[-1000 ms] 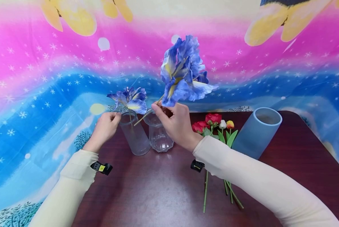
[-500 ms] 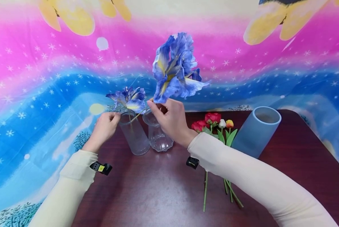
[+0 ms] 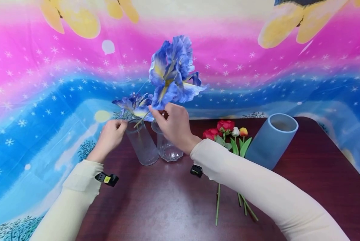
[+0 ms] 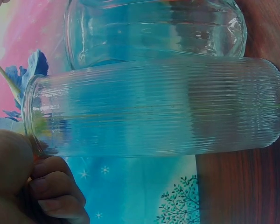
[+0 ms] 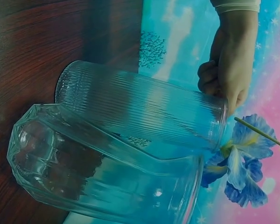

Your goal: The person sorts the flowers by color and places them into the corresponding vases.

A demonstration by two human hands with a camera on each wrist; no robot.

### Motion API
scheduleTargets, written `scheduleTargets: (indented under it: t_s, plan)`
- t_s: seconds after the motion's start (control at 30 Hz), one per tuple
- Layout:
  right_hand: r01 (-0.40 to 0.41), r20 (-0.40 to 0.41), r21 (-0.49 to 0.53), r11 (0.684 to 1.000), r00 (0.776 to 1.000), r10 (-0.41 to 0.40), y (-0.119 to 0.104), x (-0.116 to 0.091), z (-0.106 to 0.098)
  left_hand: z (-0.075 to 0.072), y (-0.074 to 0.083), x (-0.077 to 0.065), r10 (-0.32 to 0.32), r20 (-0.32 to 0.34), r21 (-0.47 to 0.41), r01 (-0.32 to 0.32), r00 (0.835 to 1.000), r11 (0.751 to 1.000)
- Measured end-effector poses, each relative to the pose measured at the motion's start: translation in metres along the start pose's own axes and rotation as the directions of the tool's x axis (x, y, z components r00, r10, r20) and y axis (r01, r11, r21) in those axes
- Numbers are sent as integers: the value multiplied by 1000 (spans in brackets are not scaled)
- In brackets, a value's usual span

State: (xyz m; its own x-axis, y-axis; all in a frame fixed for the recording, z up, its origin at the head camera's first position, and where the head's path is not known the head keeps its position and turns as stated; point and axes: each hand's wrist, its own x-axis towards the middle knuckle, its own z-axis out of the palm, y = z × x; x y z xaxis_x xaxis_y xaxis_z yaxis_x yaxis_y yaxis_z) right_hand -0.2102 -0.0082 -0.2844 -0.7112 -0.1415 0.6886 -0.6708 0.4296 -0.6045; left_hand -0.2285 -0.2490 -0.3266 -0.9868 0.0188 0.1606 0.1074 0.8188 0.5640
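the right hand holds up a big, ruffled blue-purple flower, with thumb and finger pinched together on its thin green stem. the left hand has curled fingers, with thumb and finger clamped on the rim of a tall, round, clear ridged glass vase. a smaller-looking blue-purple flower already stands in that vase. next to it is a short, wide clear glass jar.

i think the step now is putting the big flower in the tall vase. its stem tip is by the mouth, but the right wrist view shows it just past the rim, so it does not seem to be in yet. the next move likely needs the stem tipped more upright, lined up with the hole, then slid down gently, with the vase held steady. the petals could bump the other flower.
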Motion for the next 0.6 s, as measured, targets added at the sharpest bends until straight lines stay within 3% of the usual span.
scheduleTargets:
  t_s: [0.27,0.6]
  plan:
    - [-10,54,-173,985,998,20,3,1,10,0,1,0,3,-5,1,-3,1000,1000]
    - [13,72,-151,988,997,-2,5,2,26,0,0,0,-5,5,-7,6,1000,1000]
